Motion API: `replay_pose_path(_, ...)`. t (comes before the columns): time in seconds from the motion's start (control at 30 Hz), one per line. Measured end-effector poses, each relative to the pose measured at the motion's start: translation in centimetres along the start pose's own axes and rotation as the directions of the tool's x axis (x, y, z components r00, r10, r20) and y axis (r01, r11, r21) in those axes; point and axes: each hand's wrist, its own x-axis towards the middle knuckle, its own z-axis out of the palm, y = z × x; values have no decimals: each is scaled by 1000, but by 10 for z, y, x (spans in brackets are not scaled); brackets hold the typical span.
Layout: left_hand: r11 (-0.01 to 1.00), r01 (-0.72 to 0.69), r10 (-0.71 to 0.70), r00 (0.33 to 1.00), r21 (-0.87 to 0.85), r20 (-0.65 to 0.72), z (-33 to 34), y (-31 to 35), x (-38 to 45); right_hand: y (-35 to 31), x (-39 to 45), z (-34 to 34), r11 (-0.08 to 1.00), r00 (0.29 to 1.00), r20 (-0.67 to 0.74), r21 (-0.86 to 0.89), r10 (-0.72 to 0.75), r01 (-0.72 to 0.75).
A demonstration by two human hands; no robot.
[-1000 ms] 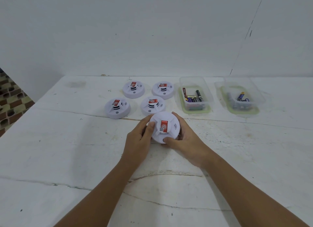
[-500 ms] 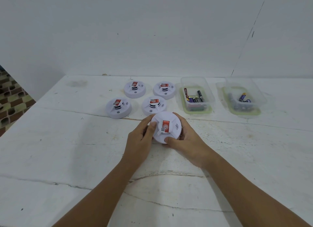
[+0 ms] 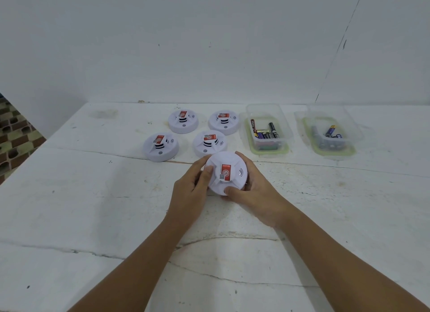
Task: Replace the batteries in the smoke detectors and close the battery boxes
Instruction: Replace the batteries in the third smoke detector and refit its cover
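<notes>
Smoke detector [image 3: 225, 173] is gripped at rim by left hand [image 3: 191, 190] & right hand [image 3: 252, 193], fingers curled round; prob. light, rigid, smooth plastic.

Pretty even, soft light, kinda cool-toned, faint shadows on the table [image 3: 93, 207]. Wide-angle bends the edges, and the far corners look a bit soft.

White cracked table [image 3: 93, 207]: five smoke detectors [image 3: 160, 146], two battery boxes [image 3: 267, 127].
</notes>
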Motion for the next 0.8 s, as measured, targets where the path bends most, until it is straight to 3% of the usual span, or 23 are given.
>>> replay_pose_path(0.17, 1000, -4, 4, 1000, -10, 1, 1, 2, 0, -2, 2, 1, 991, 998, 8, 115, 61, -62)
replay_pose_path(0.8, 1000, -9, 9, 1000, -1, 1, 0, 1, 0, 1, 2, 0, 1000, 1000, -7, -11, 23, -23)
